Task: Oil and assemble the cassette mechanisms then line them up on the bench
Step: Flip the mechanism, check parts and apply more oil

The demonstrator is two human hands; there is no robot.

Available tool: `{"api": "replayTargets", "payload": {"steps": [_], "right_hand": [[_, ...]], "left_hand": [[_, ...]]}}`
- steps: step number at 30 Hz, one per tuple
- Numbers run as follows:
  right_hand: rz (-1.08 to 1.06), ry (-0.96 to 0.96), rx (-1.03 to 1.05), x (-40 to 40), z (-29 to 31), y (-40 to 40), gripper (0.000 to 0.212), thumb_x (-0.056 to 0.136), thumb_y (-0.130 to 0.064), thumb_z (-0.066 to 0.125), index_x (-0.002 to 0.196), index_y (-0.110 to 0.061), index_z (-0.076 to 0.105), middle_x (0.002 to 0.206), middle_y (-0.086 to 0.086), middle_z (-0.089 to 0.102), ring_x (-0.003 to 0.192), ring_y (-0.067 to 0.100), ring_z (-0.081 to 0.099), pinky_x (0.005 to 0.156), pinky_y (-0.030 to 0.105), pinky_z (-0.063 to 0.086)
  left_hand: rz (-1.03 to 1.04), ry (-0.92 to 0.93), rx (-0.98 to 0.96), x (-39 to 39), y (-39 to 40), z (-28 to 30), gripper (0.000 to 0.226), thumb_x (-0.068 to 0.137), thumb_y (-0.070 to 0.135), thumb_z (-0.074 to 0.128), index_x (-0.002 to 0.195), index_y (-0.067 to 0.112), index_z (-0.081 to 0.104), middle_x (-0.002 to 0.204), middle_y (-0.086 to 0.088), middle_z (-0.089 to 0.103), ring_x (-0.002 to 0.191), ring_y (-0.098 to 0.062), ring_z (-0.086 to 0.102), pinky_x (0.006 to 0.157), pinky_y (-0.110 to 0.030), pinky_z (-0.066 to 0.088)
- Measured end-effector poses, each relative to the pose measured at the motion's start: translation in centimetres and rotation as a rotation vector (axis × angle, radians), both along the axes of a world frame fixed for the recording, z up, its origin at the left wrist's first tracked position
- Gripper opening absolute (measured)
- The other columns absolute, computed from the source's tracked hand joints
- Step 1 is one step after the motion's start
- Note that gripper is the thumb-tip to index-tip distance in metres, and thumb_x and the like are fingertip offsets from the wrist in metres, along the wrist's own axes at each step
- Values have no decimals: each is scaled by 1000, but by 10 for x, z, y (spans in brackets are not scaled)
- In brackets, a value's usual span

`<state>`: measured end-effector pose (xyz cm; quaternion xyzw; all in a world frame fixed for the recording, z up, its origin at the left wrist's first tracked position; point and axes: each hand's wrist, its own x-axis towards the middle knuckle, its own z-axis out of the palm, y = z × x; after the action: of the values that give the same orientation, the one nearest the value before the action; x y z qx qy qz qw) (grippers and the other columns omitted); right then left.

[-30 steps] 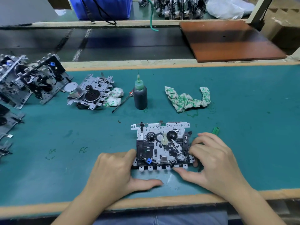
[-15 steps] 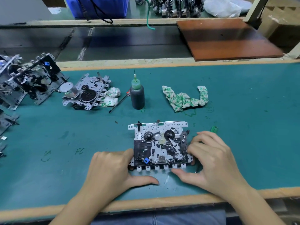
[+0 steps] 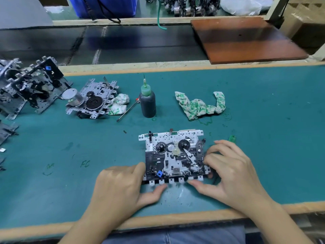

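Here, cassette mechanism (image 3: 174, 155) flat, long axis left-right, tabs toward person.

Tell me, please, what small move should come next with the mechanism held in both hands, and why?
Probably lift it and carry it left: both hands, left hand and right hand, grip the cassette mechanism at its sides, and finished mechanisms already sit at the bench's left end.

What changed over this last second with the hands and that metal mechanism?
Hardly anything. The left hand and right hand still clasp the cassette mechanism by its sides on the green mat; nothing was picked up or released. The oil bottle and rag stayed put.
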<state>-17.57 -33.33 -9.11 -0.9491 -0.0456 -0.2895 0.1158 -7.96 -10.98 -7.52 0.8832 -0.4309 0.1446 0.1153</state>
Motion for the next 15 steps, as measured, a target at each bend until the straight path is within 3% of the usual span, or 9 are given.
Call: {"api": "replayTargets", "payload": {"steps": [3, 7, 11, 15], "right_hand": [[50, 29, 52, -1, 2, 0, 53, 73, -56, 68, 54, -9, 50, 53, -3, 46, 62, 19, 51, 93, 34, 44], [47, 20, 49, -1, 1, 0, 52, 70, -54, 70, 52, -10, 49, 51, -2, 46, 61, 20, 51, 89, 33, 45], [-30, 0, -5, 0, 0, 4, 51, 72, -53, 65, 50, -9, 52, 55, 2, 52, 62, 22, 54, 78, 36, 47], [15, 23, 74, 0, 1, 4, 53, 70, -56, 69, 53, -8, 51, 55, 1, 50, 61, 20, 50, 86, 34, 46]], "left_hand": [[56, -21, -31, 0, -2, -2, 54, 77, 57, 44, 47, 12, 43, 33, -1, 34, 26, -18, 36, 43, -19, 16], [-21, -50, -76, 5, 0, -1, 71, 92, 65, 26, 46, 13, 43, 33, 0, 34, 25, -20, 36, 43, -17, 16], [11, 40, -64, 1, -4, 0, 75, 67, 83, 39, 44, 13, 46, 32, 1, 33, 26, -18, 38, 41, -19, 18], [165, 101, -108, -3, -9, -5, 73, 62, 81, 43, 39, 12, 48, 28, -2, 33, 24, -20, 40, 36, -19, 25]]}}
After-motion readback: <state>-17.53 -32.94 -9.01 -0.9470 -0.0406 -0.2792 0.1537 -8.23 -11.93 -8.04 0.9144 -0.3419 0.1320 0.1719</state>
